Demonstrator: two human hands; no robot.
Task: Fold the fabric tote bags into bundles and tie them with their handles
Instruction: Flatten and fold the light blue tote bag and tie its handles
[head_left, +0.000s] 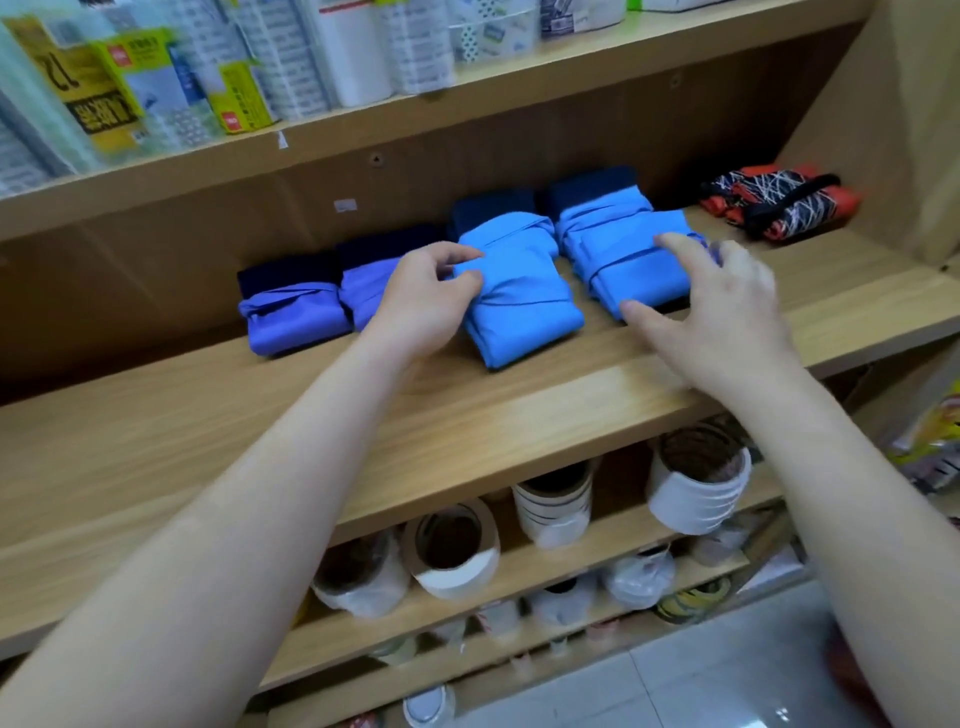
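Several folded tote bundles lie in a row on a wooden shelf (467, 415). My left hand (421, 306) pinches the left edge of a light blue bundle (519, 306) between thumb and fingers. To its right lies a second light blue bundle (618, 244) with its handle wrapped round it. My right hand (711, 306), blurred, hovers over this bundle's right side with fingers spread and relaxed, thumb near its front corner. Two purple-blue bundles (293, 319) (363, 291) sit on the left. Dark navy bundles (587, 182) lie behind the row.
A red, black and white patterned bundle (774, 205) lies at the shelf's far right by the side panel. Packaged goods (156, 88) fill the shelf above. Tape rolls (457, 545) stand on the shelf below. Tiled floor (675, 686) shows at the bottom.
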